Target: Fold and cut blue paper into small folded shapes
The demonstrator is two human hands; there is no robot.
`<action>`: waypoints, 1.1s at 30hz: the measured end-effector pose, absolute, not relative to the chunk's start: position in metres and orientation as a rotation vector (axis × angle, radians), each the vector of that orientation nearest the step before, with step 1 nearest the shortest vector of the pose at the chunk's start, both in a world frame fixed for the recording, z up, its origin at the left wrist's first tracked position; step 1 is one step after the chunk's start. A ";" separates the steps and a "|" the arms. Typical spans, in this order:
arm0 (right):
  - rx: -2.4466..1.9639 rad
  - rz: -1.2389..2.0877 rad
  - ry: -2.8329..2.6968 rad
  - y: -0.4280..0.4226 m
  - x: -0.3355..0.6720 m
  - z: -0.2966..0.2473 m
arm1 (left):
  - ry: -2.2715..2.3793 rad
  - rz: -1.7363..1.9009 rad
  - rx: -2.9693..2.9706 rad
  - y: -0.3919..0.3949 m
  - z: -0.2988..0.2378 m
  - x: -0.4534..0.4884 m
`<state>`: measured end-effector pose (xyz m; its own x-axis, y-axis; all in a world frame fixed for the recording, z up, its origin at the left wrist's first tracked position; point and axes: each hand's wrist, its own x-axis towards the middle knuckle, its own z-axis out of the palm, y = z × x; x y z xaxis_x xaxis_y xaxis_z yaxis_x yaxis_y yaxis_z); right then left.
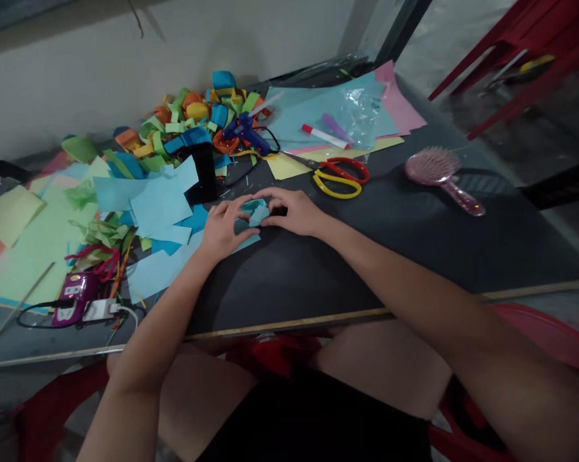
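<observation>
Between my two hands, just above the dark tabletop, is a small folded piece of light blue paper (pixel 257 214). My left hand (pixel 224 226) curls its fingers and thumb around the left side of it. From the right, my right hand (pixel 295 212) pinches the paper between thumb and fingers. Part of the paper is hidden behind my fingers. Cut light blue paper sheets (pixel 157 204) lie beside my left hand. Scissors with red and yellow handles (pixel 338 178) rest beyond my right hand.
A blue glue gun (pixel 247 131) stands by a heap of colourful paper loops (pixel 188 119). Behind the scissors are paper sheets (pixel 299 115) and a marker (pixel 325 136). A pink hairbrush (pixel 443 174) lies at right. A purple device (pixel 76 298) with cables sits at left.
</observation>
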<state>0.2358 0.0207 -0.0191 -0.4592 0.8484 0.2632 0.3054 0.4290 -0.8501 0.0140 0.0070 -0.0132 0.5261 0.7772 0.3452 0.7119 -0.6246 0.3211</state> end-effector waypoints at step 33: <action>-0.948 1.119 -1.961 0.024 0.240 -0.019 | 0.977 0.490 2.628 0.019 -0.003 0.001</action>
<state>0.2396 0.0236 -0.0188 -0.5044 0.8403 0.1985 0.2568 0.3655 -0.8947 0.0014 0.0192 -0.0026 0.7112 0.6705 0.2112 0.5702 -0.7259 0.3846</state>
